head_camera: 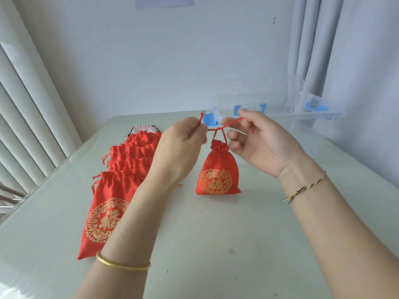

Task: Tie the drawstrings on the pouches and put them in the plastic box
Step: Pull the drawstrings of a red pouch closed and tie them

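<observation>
A red pouch (218, 169) with a gold emblem is held up at the middle of the table (216, 244), its bottom edge at or just above the surface and its mouth gathered shut. One end of its red drawstring (216, 130) is pinched in the closed grip of the left hand (183, 143), and the other end is pinched between thumb and forefinger of the right hand (257, 139), whose remaining fingers are loosely curled. The cord is drawn taut to left and right above the pouch, with a knot seen where the two strands cross. A row of further red pouches (121, 169) is laid overlapping on the left side of the table, running from near to far. The clear plastic box (280, 104) with blue latches is seen at the far right of the table, behind the hands. A gold bangle (123, 264) is worn on the left wrist and a braided cord bracelet (304, 187) on the right.
</observation>
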`<state>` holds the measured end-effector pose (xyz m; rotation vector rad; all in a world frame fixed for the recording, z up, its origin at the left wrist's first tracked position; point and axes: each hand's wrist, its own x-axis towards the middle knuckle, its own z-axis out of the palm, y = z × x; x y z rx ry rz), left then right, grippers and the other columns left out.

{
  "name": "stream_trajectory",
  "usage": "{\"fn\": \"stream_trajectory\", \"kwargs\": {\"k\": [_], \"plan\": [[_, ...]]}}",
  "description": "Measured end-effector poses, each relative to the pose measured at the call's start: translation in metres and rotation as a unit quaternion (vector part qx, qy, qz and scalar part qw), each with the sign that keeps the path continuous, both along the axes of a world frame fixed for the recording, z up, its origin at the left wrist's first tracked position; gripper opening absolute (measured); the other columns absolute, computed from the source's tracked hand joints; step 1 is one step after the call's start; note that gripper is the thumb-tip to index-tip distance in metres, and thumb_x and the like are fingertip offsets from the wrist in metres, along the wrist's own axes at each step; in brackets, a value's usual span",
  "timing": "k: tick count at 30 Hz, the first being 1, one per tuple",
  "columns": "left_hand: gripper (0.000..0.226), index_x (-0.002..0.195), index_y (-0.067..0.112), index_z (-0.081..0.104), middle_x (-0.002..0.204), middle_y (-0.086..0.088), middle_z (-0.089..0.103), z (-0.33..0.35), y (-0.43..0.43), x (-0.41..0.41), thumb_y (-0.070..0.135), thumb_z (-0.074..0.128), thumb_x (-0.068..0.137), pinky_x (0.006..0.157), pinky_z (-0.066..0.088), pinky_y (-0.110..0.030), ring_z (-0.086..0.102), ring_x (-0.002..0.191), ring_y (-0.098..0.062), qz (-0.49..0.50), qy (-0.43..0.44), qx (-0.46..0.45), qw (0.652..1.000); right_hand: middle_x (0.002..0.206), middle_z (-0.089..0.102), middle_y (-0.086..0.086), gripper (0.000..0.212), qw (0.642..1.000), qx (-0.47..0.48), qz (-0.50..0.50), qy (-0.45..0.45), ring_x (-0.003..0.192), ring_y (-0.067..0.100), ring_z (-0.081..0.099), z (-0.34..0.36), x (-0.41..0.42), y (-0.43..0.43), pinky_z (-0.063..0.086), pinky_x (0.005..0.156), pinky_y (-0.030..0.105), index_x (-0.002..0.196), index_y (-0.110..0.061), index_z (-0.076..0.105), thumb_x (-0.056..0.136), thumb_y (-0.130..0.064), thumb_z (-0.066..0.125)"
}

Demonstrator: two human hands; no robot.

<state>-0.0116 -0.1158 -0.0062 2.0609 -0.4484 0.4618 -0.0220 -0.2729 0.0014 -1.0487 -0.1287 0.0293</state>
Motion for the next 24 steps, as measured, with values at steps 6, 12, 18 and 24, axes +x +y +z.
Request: {"fn": "stream_trajectory", "kwargs": {"k": [6,12,18,24], "plan": [[0.033,0.057,0.021,0.061,0.082,0.001,0.07,0.002,0.002,0.003,0.014,0.043,0.083,0.072,0.042,-0.027,0.063,0.084,-0.015,-0.01,0.114,-0.206,0.972,0.045,0.035,-0.004,0.035,0.992,-0.096,-0.041,0.075,0.036,0.011,0.03,-0.013,0.009,-0.012,0.026,0.04,0.016,0.06,-0.018,0.034,0.094,-0.02,0.043],[0.033,0.062,0.014,0.046,0.064,0.002,0.062,0.004,-0.003,-0.004,0.01,0.038,0.094,0.062,0.043,-0.024,0.065,0.069,-0.018,-0.139,0.169,-0.271,0.937,0.045,0.049,-0.001,0.032,0.98,-0.177,-0.079,0.053,0.035,0.011,0.038,-0.013,0.005,-0.002,0.032,0.04,0.016,0.063,-0.016,0.041,0.094,-0.018,0.048],[0.012,0.08,0.009,0.067,0.059,0.002,0.06,0.007,0.0,-0.007,0.015,0.06,0.087,0.048,0.039,-0.011,0.052,0.049,-0.003,-0.138,0.165,-0.101,0.971,0.076,0.062,0.003,0.03,0.982,-0.158,-0.095,-0.047,0.046,0.009,0.05,0.003,-0.004,0.004,0.034,0.045,0.019,0.062,-0.014,0.051,0.09,-0.022,0.056],[0.01,0.073,0.013,0.066,0.046,0.011,0.058,0.005,-0.002,-0.007,0.013,0.066,0.083,0.048,0.044,-0.013,0.052,0.044,-0.001,-0.126,0.133,-0.042,0.982,0.072,0.061,0.0,0.028,0.973,-0.196,-0.089,-0.082,0.044,0.009,0.045,0.002,-0.008,0.014,0.033,0.045,0.019,0.069,-0.013,0.06,0.092,-0.027,0.053]]}}
